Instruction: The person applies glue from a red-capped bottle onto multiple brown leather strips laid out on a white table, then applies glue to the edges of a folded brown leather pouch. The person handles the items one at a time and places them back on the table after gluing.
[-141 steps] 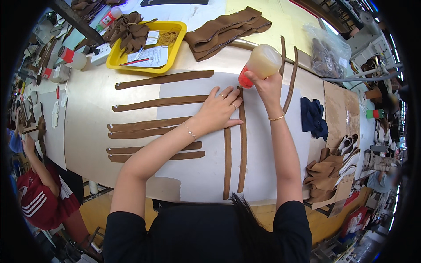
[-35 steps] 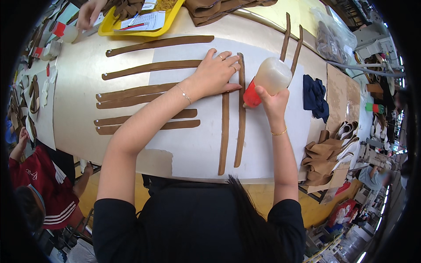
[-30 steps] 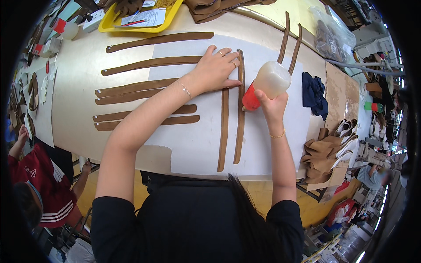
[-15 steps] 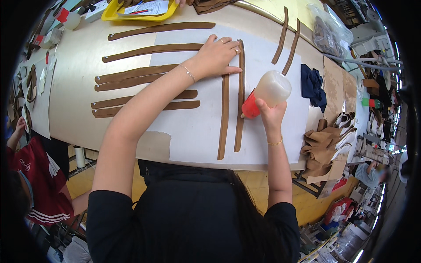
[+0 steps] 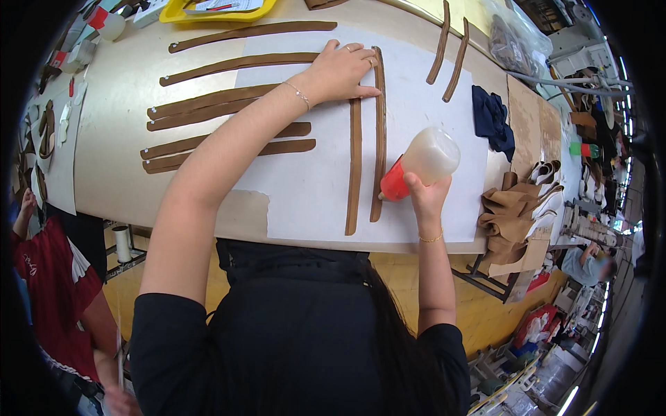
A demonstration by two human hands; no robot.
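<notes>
My left hand (image 5: 340,75) rests palm down with thumb and fingers apart, its tips touching the upper part of a long brown strip (image 5: 380,132). A second brown strip (image 5: 354,166) lies parallel just to the left, its top by my left hand. In my right hand (image 5: 428,197) is a translucent squeeze bottle (image 5: 434,151) with a red lower part, tipped nozzle down. Its tip is at the right edge of the first strip, near that strip's lower end. A wet-looking sheen shows along this strip. Most of my right fingers are hidden behind the bottle.
Several brown strips (image 5: 229,66) lie crosswise at left on the table. White paper (image 5: 298,208) covers the middle. Two short strips (image 5: 456,59), dark blue cloth (image 5: 492,121) and brown pieces (image 5: 510,215) are at right. A yellow tray (image 5: 215,15) stands at the back; a person (image 5: 62,291) is at left.
My right hand has drawn the bottle toward me along the strip, to near its lower end. My left hand stays on the strip's upper part. The whole view has shifted slightly.
</notes>
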